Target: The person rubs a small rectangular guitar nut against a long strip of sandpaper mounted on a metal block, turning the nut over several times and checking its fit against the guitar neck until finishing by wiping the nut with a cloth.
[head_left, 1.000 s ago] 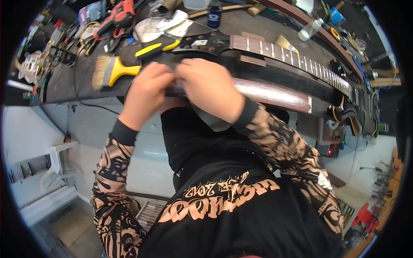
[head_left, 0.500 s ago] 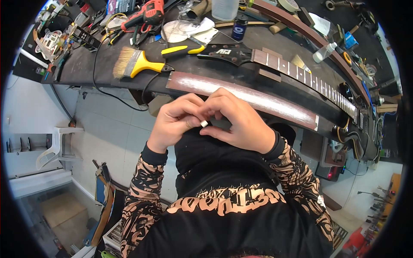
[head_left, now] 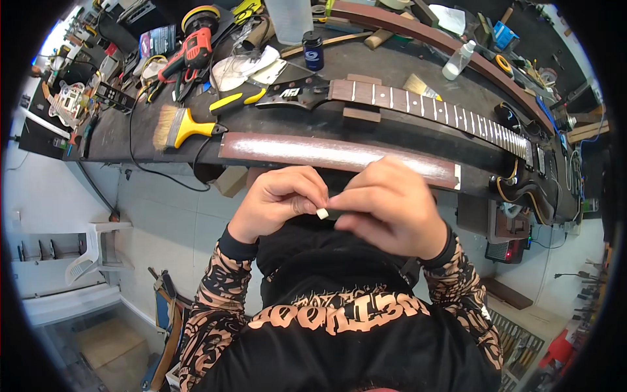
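A small white block-like piece (head_left: pixel 322 213) is pinched between the thumb and fingertips of my left hand (head_left: pixel 277 201), over my lap in front of the bench. Its exact kind is too small to make out. Close on its right is my right hand (head_left: pixel 395 209), smeared by motion. The right index fingertip comes right up to the piece; the thumb sits lower, and whether anything is between them does not show. Just beyond both hands, a long reddish-brown bar (head_left: pixel 281 147) with a shiny whitish streak lies along the bench's front edge.
An electric guitar neck (head_left: pixel 418 104) rests on a wooden block (head_left: pixel 361 115), its black body (head_left: pixel 526 196) at the right. Nearby lie a yellow-handled brush (head_left: pixel 192 129), yellow-handled tool (head_left: pixel 235 100), dark can (head_left: pixel 313 52), clear bottle (head_left: pixel 458 60) and red power tool (head_left: pixel 191 55).
The bench has shifted left and lower in view. My right hand has moved right and its fingers have drawn apart from my left hand, which still pinches the white piece.
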`<state>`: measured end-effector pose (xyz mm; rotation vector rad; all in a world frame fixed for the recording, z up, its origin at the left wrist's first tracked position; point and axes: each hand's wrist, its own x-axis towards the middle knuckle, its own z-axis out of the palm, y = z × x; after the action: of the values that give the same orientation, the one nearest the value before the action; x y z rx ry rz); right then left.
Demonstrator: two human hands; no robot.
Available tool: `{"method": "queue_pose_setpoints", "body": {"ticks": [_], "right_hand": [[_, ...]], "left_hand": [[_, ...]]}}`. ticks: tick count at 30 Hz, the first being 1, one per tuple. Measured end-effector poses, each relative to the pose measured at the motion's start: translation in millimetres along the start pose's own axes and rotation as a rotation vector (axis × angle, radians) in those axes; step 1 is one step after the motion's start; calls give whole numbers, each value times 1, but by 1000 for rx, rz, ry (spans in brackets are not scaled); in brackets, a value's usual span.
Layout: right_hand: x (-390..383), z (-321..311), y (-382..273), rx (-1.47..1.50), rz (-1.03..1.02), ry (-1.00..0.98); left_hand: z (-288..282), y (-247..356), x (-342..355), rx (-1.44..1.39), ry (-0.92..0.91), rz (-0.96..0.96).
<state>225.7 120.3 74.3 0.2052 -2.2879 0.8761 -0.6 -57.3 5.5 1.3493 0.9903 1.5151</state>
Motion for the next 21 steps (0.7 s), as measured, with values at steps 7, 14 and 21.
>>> {"method": "queue_pose_setpoints", "body": {"ticks": [7, 14, 21], "right_hand": [[-39, 6, 11, 204, 233, 175], [-71, 11, 22, 394, 286, 312], [-72, 6, 16, 382, 338, 308]], "left_hand": [[23, 13, 21, 175, 60, 24], [48, 11, 32, 455, 111, 198], [60, 13, 41, 536, 138, 215]]}}
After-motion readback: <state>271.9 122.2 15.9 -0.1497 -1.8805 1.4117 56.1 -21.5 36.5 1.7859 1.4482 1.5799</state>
